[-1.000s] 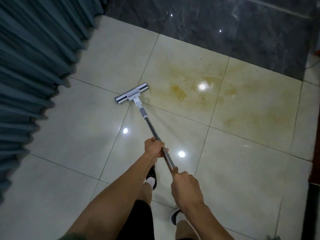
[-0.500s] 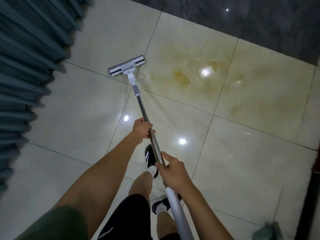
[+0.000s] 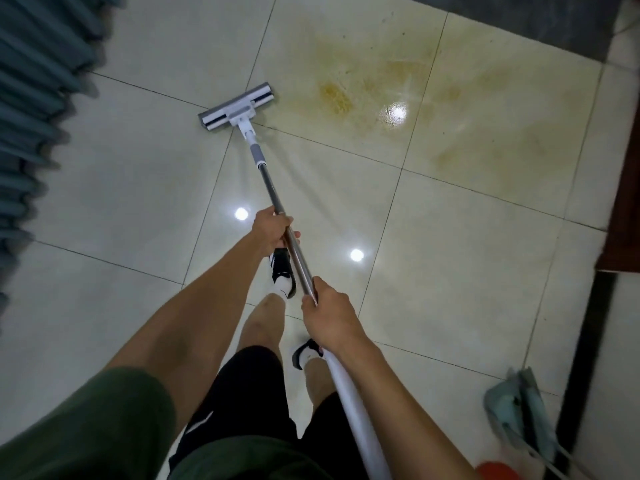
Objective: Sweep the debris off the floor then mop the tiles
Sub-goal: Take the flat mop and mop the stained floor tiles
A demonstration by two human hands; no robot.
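A flat mop with a white-and-grey head [image 3: 236, 107] rests on the cream floor tiles [image 3: 145, 174], just left of a yellow-brown stain [image 3: 337, 97] smeared across two tiles. Its metal pole [image 3: 273, 199] runs back toward me. My left hand [image 3: 273, 232] is wrapped around the pole halfway down. Lower on the shaft, where the metal meets a white grip, my right hand [image 3: 329, 315] holds it too. My legs and black-and-white shoes show beneath the pole.
Blue-grey curtain folds [image 3: 31, 98] hang along the left edge. A dark marble strip [image 3: 519, 19] borders the tiles at the top. Dark wooden furniture [image 3: 623, 188] stands at the right. A teal dustpan and broom [image 3: 519, 407] and something red [image 3: 498, 471] lie at bottom right.
The mop head slid forward, away from me, and then partway back toward me beside the stain. My right hand shifted on the pole; the view tilted down and right, revealing the dustpan.
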